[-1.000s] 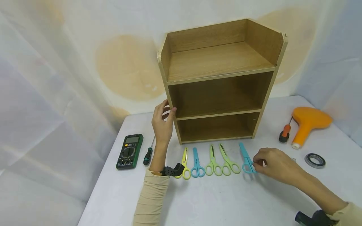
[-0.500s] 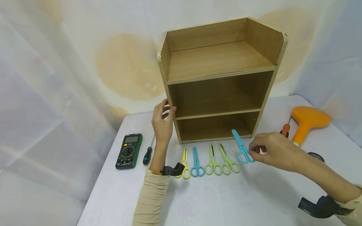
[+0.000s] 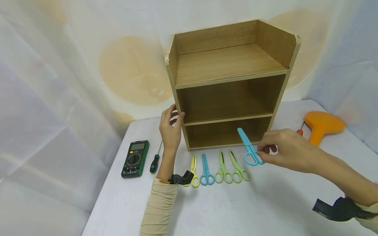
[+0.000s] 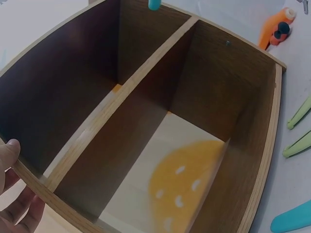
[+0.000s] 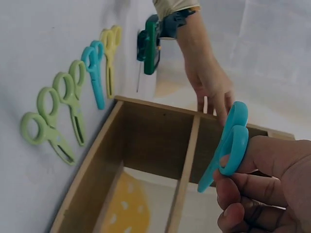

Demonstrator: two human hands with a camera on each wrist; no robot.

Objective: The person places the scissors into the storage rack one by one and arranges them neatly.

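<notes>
My right hand (image 3: 287, 150) pinches a pair of blue scissors (image 3: 248, 147) by the handle rings, fingers and thumb curled round them, and holds them up off the desk (image 3: 242, 209). The closed blades point away from my fingers, up and to the left, toward the open front of the wooden shelf unit (image 3: 228, 83); their tip sits in front of the lowest compartment, just at its mouth. In the right wrist view the same scissors (image 5: 227, 145) hang from my fingertips (image 5: 243, 189) with the shelf's compartments behind them.

My left hand (image 3: 170, 126) grips the left front edge of the shelf unit, the thumb hooked on the front of the side panel at the level of the middle board, the other fingers wrapped round the outside. The left wrist view shows only my thumb tip (image 4: 9, 150) over that edge, with the bare compartments beyond it.

Below and to the left of my right hand, four more scissors lie in a row on the desk, blades toward the shelf: two green pairs (image 3: 231, 164) nearest me, then another blue pair (image 3: 205, 170), then a yellow pair (image 3: 193, 172) just beside my left wrist. Further left of my left forearm lie a dark-handled screwdriver (image 3: 155, 160) and, beyond it, a green multimeter (image 3: 135, 158). Past my right hand, to the right, lies an orange tool (image 3: 322, 126), with the orange handle of a small screwdriver (image 3: 300, 131) peeping out just behind my knuckles.
</notes>
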